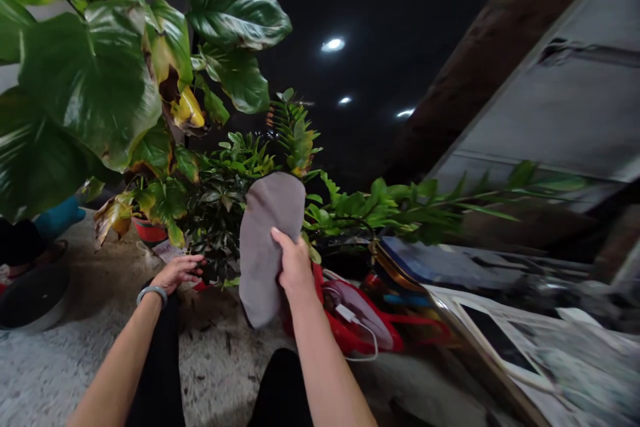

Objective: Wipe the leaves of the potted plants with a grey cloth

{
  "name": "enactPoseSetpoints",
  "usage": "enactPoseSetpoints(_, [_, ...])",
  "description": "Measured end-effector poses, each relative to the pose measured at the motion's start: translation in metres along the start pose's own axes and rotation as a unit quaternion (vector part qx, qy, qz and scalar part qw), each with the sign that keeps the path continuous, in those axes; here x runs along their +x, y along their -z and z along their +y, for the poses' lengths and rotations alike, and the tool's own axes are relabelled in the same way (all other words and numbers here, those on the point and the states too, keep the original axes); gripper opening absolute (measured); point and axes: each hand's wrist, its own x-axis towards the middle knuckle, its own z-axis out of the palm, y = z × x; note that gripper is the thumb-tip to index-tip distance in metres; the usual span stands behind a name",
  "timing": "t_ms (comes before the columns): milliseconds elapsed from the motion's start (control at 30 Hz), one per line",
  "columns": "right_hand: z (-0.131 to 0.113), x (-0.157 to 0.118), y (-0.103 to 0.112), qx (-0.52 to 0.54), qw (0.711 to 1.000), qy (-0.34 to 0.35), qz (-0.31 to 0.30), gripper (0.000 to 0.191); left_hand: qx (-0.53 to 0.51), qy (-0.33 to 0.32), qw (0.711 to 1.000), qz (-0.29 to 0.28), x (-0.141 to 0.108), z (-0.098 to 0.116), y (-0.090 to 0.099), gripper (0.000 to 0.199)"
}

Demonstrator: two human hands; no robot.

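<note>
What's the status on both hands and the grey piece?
Right hand: fingers closed on grey piece. Left hand: empty, open, beside dark-leaved plant. Foliage directly behind grey piece.

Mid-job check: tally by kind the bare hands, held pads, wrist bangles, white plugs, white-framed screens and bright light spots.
Bare hands (left hand, right hand): 2
Held grey pad: 1
Wrist bangle: 1
White plug: 1
White-framed screen: 1
Bright light spots: 3
Total: 9

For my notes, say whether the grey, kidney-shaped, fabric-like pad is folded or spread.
Spread: the pad shows one broad face, no fold visible; the right hand grips its edge.
</note>
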Motion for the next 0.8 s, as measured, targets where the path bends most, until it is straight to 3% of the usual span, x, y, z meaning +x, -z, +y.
enactPoseSetpoints(100, [0.036, -0.004, 0.002, -0.006, 0.992, -0.124, -0.038, 0.027, -0.007, -0.012, 1.0, 0.007, -0.001, -0.002, 0.0, 0.048])
enactPoseSetpoints(167, [0.064, -0.022, 0.017, -0.031, 0.979, -0.193, -0.054, 0.026, -0.007, -0.014, 1.0, 0.004, -0.002, -0.002, 0.003, 0.049])
enactPoseSetpoints(233, [0.078, -0.044, 0.034, -0.046, 0.973, -0.219, -0.059, 0.029, -0.006, -0.013, 1.0, -0.002, -0.004, -0.001, 0.008, 0.05])
enactPoseSetpoints(300, [0.072, -0.058, 0.045, -0.046, 0.975, -0.209, -0.06, 0.031, -0.008, -0.014, 1.0, -0.004, -0.005, -0.001, 0.014, 0.05])
enactPoseSetpoints(367, [0.05, -0.059, 0.043, -0.028, 0.985, -0.166, -0.05, 0.033, -0.011, -0.018, 1.0, -0.004, -0.006, -0.001, 0.019, 0.049])
enactPoseSetpoints(500, [0.016, -0.037, 0.004, 0.021, 0.998, -0.049, -0.042, 0.035, -0.006, -0.023, 1.0, 0.005, -0.003, -0.005, 0.019, 0.05])
enactPoseSetpoints(567, [0.024, -0.029, -0.015, 0.011, 0.996, -0.064, -0.063, 0.033, -0.002, -0.022, 1.0, 0.015, -0.002, -0.008, 0.017, 0.049])
enactPoseSetpoints(633, [0.048, -0.031, -0.02, -0.025, 0.99, -0.114, -0.081, 0.03, -0.005, -0.037, 0.998, 0.044, -0.003, -0.01, 0.016, 0.042])
enactPoseSetpoints(733, [0.086, -0.049, 0.002, -0.085, 0.978, -0.167, -0.096, 0.03, -0.046, -0.102, 0.988, 0.11, -0.008, -0.009, 0.02, 0.026])
enactPoseSetpoints(800, [0.095, -0.062, 0.025, -0.118, 0.972, -0.177, -0.102, 0.029, -0.091, -0.156, 0.975, 0.13, -0.013, -0.005, 0.021, 0.02])
